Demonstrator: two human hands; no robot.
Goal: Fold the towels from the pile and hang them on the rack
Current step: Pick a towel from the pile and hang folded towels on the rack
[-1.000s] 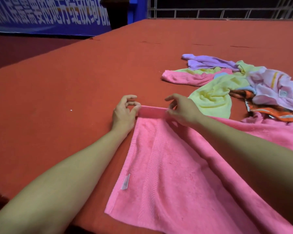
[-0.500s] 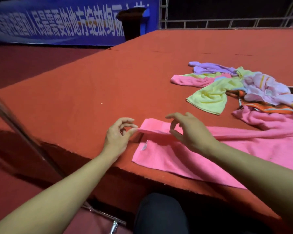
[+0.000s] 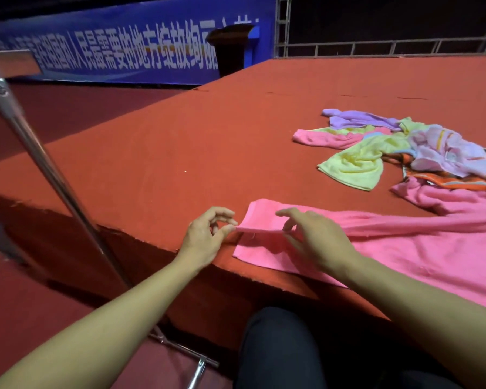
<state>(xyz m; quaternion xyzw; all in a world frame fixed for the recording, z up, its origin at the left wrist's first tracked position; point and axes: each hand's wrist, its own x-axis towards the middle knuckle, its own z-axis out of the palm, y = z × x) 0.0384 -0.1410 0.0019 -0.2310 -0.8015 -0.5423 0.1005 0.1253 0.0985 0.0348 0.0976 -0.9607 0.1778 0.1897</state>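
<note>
The pink towel (image 3: 421, 248) lies flat at the near edge of the red carpeted surface (image 3: 208, 141), its left end folded over into a narrow raised band. The left hand (image 3: 205, 240) pinches the corner of that band between thumb and forefinger, the other fingers curled loosely above. The right hand (image 3: 314, 237) pinches the same folded edge further along, fingers bent down onto the cloth. A metal rack pole (image 3: 59, 186) slants at the left. Farther back on the right sits the pile of towels (image 3: 399, 147), yellow, purple, pink and striped.
</note>
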